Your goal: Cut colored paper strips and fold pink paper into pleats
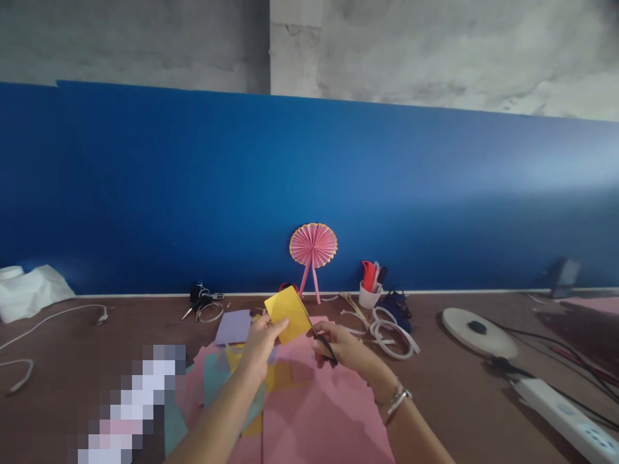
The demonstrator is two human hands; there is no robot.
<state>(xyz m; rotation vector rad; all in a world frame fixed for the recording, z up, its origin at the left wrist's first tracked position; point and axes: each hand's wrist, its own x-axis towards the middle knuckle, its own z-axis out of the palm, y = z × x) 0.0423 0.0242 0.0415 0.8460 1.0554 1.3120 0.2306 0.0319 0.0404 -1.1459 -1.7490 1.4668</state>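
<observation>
Yellow paper (293, 310): pinched in left hand (260, 343), raised above pink sheets (324, 419) on worktop (425, 399). Scissors (329, 351): grasped in right hand (343, 345), at the paper's right edge. Possible faults: crooked cut — caused by paper flexing beyond the one-sided pinch; nicked left thumb — caused by straying toward blades.
</observation>
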